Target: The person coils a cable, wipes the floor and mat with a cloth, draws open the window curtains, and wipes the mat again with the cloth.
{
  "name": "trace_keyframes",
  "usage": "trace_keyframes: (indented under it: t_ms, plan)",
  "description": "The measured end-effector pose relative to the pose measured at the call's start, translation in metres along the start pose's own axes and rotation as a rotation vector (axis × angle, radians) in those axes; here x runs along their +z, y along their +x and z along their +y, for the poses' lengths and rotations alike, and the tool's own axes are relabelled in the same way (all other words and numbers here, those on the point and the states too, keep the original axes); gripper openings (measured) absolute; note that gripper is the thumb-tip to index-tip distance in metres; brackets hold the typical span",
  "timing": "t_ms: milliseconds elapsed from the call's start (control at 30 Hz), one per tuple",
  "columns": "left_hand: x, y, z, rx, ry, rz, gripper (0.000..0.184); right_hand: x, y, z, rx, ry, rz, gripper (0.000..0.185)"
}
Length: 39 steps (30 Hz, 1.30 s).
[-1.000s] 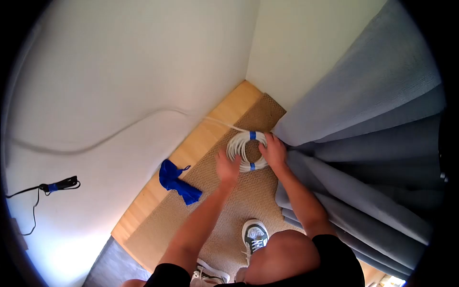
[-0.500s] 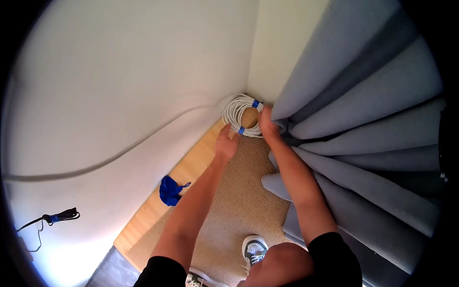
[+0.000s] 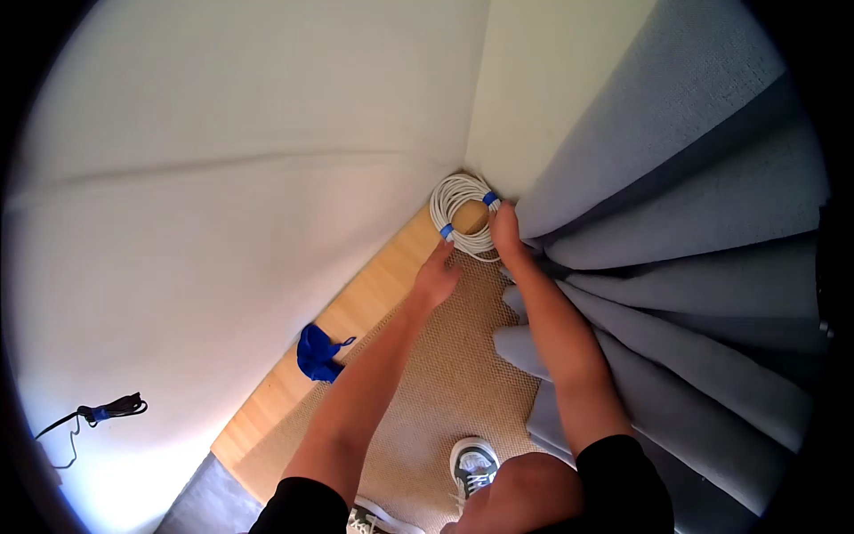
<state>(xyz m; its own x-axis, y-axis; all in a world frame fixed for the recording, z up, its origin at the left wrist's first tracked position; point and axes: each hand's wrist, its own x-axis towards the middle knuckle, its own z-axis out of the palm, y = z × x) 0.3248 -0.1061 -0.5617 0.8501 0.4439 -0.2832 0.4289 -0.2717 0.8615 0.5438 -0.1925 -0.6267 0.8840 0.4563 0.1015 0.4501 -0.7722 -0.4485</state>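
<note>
The white cable coil [image 3: 443, 200] lies in the wall corner, just ahead of the left hand [image 3: 437, 278] and left of the right hand [image 3: 504, 230]; both are about equally near. A ring, it has no clear long axis; its blue ties [image 3: 447, 230] sit on opposite sides. Fingers meet its edge, but partly hidden, so I cannot tell whether either grip clamps it. Beneath are a wooden board [image 3: 365, 280] and woven mat [image 3: 454, 374]; the grey curtain [image 3: 658, 240] crowds the right.
</note>
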Motion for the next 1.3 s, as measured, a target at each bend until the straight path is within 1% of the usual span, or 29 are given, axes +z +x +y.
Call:
trace_keyframes:
  t_ms: [33, 100, 133, 200, 233, 300, 333, 400, 467, 500, 533, 567, 600, 633, 700, 733, 767, 833, 867, 900, 967, 1000, 1033, 1067, 1100, 1133, 1200, 1233, 1300]
  plan:
    - [-0.001, -0.006, 0.006, -0.002, 0.002, 0.002, 0.065, 0.000, -0.003, 0.001, -0.001, 0.003, -0.001, 0.020]
    - [-0.002, -0.022, 0.015, -0.065, -0.012, 0.024, 0.059, -0.001, -0.006, 0.005, -0.080, 0.053, 0.114, 0.021]
    - [-0.003, -0.027, 0.014, -0.062, -0.010, 0.031, 0.059, 0.004, 0.000, 0.013, -0.085, 0.057, 0.117, 0.021]
    - [-0.005, -0.052, 0.005, 0.043, 0.030, 0.051, 0.056, 0.010, -0.004, 0.031, -0.209, -0.029, 0.073, 0.022]
    - [-0.006, -0.066, -0.007, 0.041, 0.036, 0.055, 0.056, -0.005, -0.012, 0.017, -0.211, -0.022, 0.073, 0.022]
    - [-0.016, -0.095, -0.025, 0.064, 0.059, 0.059, 0.052, -0.038, -0.018, -0.018, -0.123, -0.061, 0.029, 0.022]
    - [-0.018, -0.109, -0.033, 0.068, 0.058, 0.070, 0.052, -0.019, -0.009, -0.012, -0.118, -0.205, 0.154, 0.023]
    - [-0.025, -0.129, -0.046, 0.087, 0.043, 0.160, 0.048, 0.004, 0.009, 0.006, -0.125, -0.255, 0.187, 0.025]
    - [-0.048, -0.158, -0.025, 0.056, 0.094, 0.187, 0.048, 0.040, 0.029, 0.031, -0.137, -0.298, 0.206, 0.026]
    - [-0.059, -0.172, -0.019, 0.025, 0.145, 0.204, 0.048, 0.062, 0.039, 0.045, -0.149, -0.383, 0.209, 0.027]
    - [-0.065, -0.181, -0.029, 0.017, 0.142, 0.210, 0.048, 0.056, 0.040, 0.034, -0.162, -0.468, 0.214, 0.029]
    - [-0.069, -0.190, -0.039, 0.022, 0.209, 0.277, 0.046, 0.045, 0.031, 0.032, -0.183, -0.418, 0.188, 0.029]
    - [-0.074, -0.199, -0.049, 0.033, 0.277, 0.343, 0.044, 0.006, 0.013, 0.004, -0.202, -0.367, 0.161, 0.030]
    - [-0.081, -0.206, -0.056, 0.032, 0.273, 0.346, 0.044, -0.041, -0.007, -0.029, -0.220, -0.316, 0.133, 0.032]
    - [-0.096, -0.229, -0.069, -0.002, 0.441, 0.458, 0.043, -0.069, -0.033, -0.049, -0.264, -0.285, 0.232, 0.034]
    - [-0.102, -0.241, -0.076, 0.002, 0.497, 0.520, 0.042, -0.079, -0.049, -0.057, -0.301, -0.255, 0.329, 0.036]
    - [-0.105, -0.250, -0.094, -0.033, 0.563, 0.556, 0.046, -0.090, -0.071, -0.068, -0.309, -0.249, 0.312, 0.036]
    - [-0.108, -0.275, -0.099, -0.166, 0.609, 0.622, 0.052, -0.092, -0.124, -0.103, -0.310, -0.008, -0.008, 0.035]
    - [-0.107, -0.285, -0.107, -0.247, 0.642, 0.628, 0.058, -0.082, -0.156, -0.121, -0.351, 0.037, -0.061, 0.034]
    - [-0.106, -0.294, -0.123, -0.234, 0.642, 0.637, 0.058, -0.073, -0.189, -0.137, -0.391, 0.076, -0.115, 0.033]
    - [-0.100, -0.307, -0.127, -0.232, 0.558, 0.665, 0.055, -0.050, -0.246, -0.162, -0.637, 0.297, -0.232, 0.035]
    - [-0.096, -0.311, -0.132, -0.254, 0.555, 0.665, 0.055, -0.046, -0.269, -0.179, -0.724, 0.342, -0.298, 0.037]
    - [-0.093, -0.313, -0.140, -0.191, 0.554, 0.661, 0.053, -0.042, -0.289, -0.197, -0.812, 0.389, -0.363, 0.039]
    - [-0.093, -0.316, -0.145, -0.122, 0.555, 0.660, 0.051, -0.036, -0.304, -0.212, -0.896, 0.409, -0.370, 0.042]
    - [-0.096, -0.319, -0.144, -0.135, 0.553, 0.667, 0.051, -0.030, -0.317, -0.226, -0.980, 0.425, -0.373, 0.044]
    - [-0.098, -0.321, -0.143, -0.119, 0.492, 0.625, 0.048, -0.021, -0.327, -0.236, -0.988, 0.423, -0.384, 0.044]
    - [-0.106, -0.320, -0.154, -0.050, 0.408, 0.579, 0.043, -0.005, -0.343, -0.250, -1.128, 0.338, -0.338, 0.047]
    - [-0.115, -0.320, -0.154, -0.061, 0.401, 0.586, 0.043, 0.000, -0.345, -0.251, -1.137, 0.338, -0.350, 0.047]
    - [-0.129, -0.322, -0.156, -0.119, 0.380, 0.497, 0.042, 0.014, -0.349, -0.255, -1.135, 0.282, -0.497, 0.046]
